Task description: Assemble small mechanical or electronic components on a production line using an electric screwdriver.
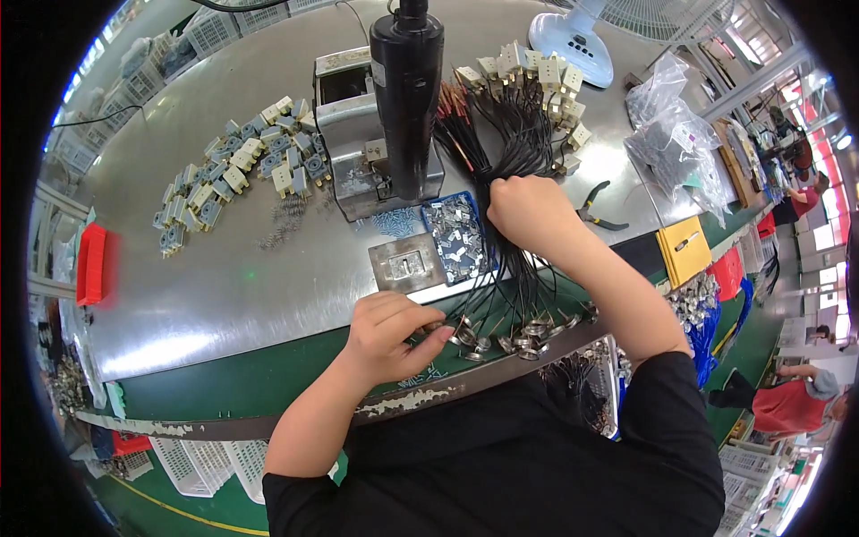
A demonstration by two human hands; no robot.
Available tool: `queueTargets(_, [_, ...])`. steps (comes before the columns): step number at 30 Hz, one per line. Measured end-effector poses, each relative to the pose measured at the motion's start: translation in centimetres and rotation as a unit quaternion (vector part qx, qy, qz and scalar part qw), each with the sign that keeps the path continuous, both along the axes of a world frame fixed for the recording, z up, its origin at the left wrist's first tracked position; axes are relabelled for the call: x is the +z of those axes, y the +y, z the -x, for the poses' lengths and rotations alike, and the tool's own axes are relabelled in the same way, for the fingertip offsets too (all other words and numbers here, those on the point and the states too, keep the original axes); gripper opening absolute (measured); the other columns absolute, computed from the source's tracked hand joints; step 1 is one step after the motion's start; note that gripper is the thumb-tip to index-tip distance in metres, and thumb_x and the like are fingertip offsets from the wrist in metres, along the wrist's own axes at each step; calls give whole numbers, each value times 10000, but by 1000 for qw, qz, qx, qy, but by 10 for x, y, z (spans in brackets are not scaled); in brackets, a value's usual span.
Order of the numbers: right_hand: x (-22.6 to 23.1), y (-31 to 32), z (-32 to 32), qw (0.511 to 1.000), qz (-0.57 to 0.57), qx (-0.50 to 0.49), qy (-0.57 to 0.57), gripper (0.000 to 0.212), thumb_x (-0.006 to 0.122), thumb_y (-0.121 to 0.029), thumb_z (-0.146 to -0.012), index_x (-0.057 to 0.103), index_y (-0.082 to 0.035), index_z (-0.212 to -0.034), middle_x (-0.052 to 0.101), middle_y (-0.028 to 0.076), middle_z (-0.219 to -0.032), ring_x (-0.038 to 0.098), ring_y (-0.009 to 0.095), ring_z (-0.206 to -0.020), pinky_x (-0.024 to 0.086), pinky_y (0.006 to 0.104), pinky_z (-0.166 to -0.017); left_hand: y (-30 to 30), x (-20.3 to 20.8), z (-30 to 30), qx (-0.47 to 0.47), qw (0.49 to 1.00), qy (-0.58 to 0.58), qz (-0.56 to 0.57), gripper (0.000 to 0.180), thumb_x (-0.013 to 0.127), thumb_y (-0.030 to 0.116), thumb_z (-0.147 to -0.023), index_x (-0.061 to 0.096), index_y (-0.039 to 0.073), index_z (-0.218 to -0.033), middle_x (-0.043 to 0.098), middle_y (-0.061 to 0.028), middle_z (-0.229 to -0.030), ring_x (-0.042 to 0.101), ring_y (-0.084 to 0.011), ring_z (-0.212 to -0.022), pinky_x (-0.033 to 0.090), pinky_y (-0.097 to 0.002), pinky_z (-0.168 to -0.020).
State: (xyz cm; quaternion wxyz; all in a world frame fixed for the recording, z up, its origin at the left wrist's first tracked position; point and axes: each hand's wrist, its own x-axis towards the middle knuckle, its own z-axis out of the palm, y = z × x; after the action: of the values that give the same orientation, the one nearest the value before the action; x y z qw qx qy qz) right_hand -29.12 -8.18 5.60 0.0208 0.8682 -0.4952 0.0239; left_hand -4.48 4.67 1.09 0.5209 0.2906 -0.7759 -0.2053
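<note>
Btm ctr: worker's blk shirt [537, 447], both bare forearms reaching up over the worn table edge [259, 428]. Just past it, a green strip [224, 385] runs along the front of the steel tabletop [295, 295].

Ctr, slightly low: round metal caps [528, 343] clustered on the strip at the near ends of the cables. L hand [389, 333] is just left of them, fingers curled, thumb toward index; can't tell if it's pinching a cap. Blk cable bundle [514, 154] runs from the caps to upper ctr; R hand [530, 213] is closed round it, approx mid-length, just right of ctr.

Btwn hands & machine: metal plate w/ a recess [407, 263], & touching its right side a blue tray [455, 234] of small metal parts. Right of R hand: pliers [599, 208], handles apart; further right, yellow notebook [673, 264] w/ a pen [686, 242] on top.

Upper ctr: press-type machine [358, 134] w/ blk cylinder [407, 98]. Left of it, heap of cream/grey connectors [215, 183]; cream connectors [548, 76] also at the far end of the bundle. Upper right: clear plastic bags [676, 143], lt-blue fan base [573, 49]. Far right edge: co-worker in red [792, 407].
</note>
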Motion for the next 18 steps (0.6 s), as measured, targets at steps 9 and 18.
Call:
queueTargets(9, [20,-16,-2,991,-113,33,64,237,623,-151,-887,751,40,-829,737,257,-862,742,440,-849,612,513,-796,5,3,-1,8,1000,-12,4,136,836,55,-774,728,38,-854,668,-50,-661,656,-203,-565,471,-311,-535])
queueTargets(18, [15,-12,-14,994,-83,34,69,234,650,-159,-873,751,46,-825,733,264,-862,739,443,-879,608,501,-819,5,1,2,22,1000,-2,15,148,842,47,-784,703,56,-831,654,-41,-651,653,-184,-544,482,-302,-516])
